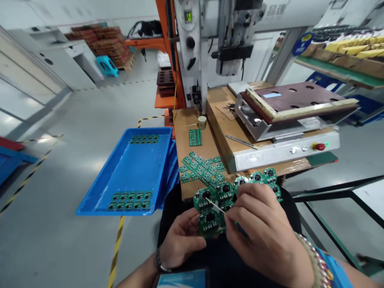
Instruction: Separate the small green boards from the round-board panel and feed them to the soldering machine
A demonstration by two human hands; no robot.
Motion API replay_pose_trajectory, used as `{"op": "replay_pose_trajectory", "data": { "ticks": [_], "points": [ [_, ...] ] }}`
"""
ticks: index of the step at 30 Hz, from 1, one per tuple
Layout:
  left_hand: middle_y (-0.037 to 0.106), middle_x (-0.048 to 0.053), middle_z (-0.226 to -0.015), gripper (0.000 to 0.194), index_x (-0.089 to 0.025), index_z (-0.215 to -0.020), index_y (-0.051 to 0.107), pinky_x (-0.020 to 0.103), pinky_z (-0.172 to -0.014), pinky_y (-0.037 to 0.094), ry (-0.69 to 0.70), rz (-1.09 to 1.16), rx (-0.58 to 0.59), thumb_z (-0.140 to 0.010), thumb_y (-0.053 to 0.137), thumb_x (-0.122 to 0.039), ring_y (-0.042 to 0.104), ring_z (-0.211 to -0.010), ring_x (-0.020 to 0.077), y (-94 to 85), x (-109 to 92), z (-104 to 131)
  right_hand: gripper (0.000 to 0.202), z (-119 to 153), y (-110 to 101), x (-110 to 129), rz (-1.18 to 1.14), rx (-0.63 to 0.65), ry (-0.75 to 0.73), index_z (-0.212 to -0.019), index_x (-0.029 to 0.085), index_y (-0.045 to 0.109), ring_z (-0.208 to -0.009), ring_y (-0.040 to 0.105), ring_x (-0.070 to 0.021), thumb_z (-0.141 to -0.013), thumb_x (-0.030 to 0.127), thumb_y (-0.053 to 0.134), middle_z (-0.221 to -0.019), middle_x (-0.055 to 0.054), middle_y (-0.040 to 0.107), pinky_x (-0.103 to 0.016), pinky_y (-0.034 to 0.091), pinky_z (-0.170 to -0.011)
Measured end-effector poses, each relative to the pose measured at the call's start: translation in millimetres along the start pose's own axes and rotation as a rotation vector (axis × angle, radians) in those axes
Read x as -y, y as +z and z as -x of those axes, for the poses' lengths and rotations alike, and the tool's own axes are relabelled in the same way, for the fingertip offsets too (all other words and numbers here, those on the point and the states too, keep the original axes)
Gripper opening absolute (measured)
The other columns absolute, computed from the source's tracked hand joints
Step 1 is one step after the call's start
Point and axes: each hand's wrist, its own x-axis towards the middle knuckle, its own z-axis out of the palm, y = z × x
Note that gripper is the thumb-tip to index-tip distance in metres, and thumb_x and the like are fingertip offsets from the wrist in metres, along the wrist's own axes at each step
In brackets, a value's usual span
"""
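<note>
My left hand (183, 239) grips the near left corner of a green circuit board panel (210, 218), made of several rounded boards with black blobs on them. The panel is held tilted above my lap. In my right hand (264, 228) is a thin pale stick (216, 206), pinched between thumb and fingers. Its tip points at the black blob on one left board; whether it touches I cannot tell. My right hand hides part of the panel's middle and right side. Just beyond, more green circuit boards (199, 168) lie in an overlapping pile on the brown bench.
Left of the bench, a blue tray (126, 160) holds board panels at both ends. Another green board (195, 137) and a small round container (202, 122) sit farther back. On the right stands a machine with a control panel (288, 150) and a brown fixture plate (300, 98); a cutter knife (240, 141) lies there.
</note>
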Motion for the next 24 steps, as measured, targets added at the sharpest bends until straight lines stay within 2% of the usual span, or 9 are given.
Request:
{"op": "replay_pose_trajectory", "data": {
  "ticks": [6, 10, 16, 20, 24],
  "points": [
    [0.073, 0.003, -0.094, 0.052, -0.032, -0.111, 0.065, 0.042, -0.087, 0.045, -0.026, 0.006, 0.009, -0.063, 0.075, -0.014, 0.065, -0.092, 0.0266, -1.9, -0.4, 0.0, 0.016, 0.2, 1.1, 1.3, -0.004, 0.001, 0.003, -0.062, 0.016, 0.055, -0.078, 0.047, -0.0171, -0.076, 0.008, 0.054, -0.061, -0.002, 0.051, -0.032, 0.039, -0.068],
    [0.074, 0.003, -0.093, 0.052, -0.031, -0.109, 0.067, 0.043, -0.086, 0.046, -0.018, 0.008, -0.027, -0.061, 0.077, -0.014, 0.065, -0.093, 0.0280, 0.9, -1.4, -0.1, 0.016, 0.7, 1.8, 2.3, -0.002, 0.015, 0.000, -0.063, 0.016, 0.055, -0.076, 0.047, -0.0166, -0.077, 0.009, 0.054, -0.061, -0.001, 0.051, -0.033, 0.039, -0.068],
    [0.074, 0.003, -0.090, 0.054, -0.031, -0.109, 0.067, 0.036, -0.081, 0.048, -0.018, 0.017, -0.039, -0.060, 0.076, -0.011, 0.066, -0.090, 0.0257, 0.2, -0.9, 1.2, 0.016, 1.8, 2.8, 1.6, -0.002, 0.011, -0.005, -0.062, 0.016, 0.055, -0.076, 0.047, -0.0167, -0.076, 0.009, 0.054, -0.061, -0.001, 0.051, -0.033, 0.039, -0.068],
    [0.074, 0.004, -0.092, 0.054, -0.030, -0.109, 0.067, 0.040, -0.084, 0.047, -0.023, 0.019, -0.053, -0.060, 0.077, -0.013, 0.066, -0.089, 0.0271, -0.5, -0.5, 1.6, 0.015, 2.3, 2.6, 1.2, -0.013, 0.010, 0.000, -0.062, 0.016, 0.055, -0.077, 0.047, -0.0168, -0.076, 0.009, 0.054, -0.061, -0.001, 0.050, -0.032, 0.039, -0.069],
    [0.074, 0.003, -0.090, 0.055, -0.030, -0.108, 0.067, 0.034, -0.073, 0.051, -0.019, 0.032, -0.060, -0.059, 0.074, -0.006, 0.068, -0.078, 0.0226, -1.9, 0.6, 2.1, 0.017, 1.9, 3.8, 1.8, -0.015, 0.007, 0.013, -0.062, 0.016, 0.055, -0.077, 0.047, -0.0166, -0.076, 0.008, 0.053, -0.061, -0.002, 0.051, -0.032, 0.038, -0.068]
  ]
}}
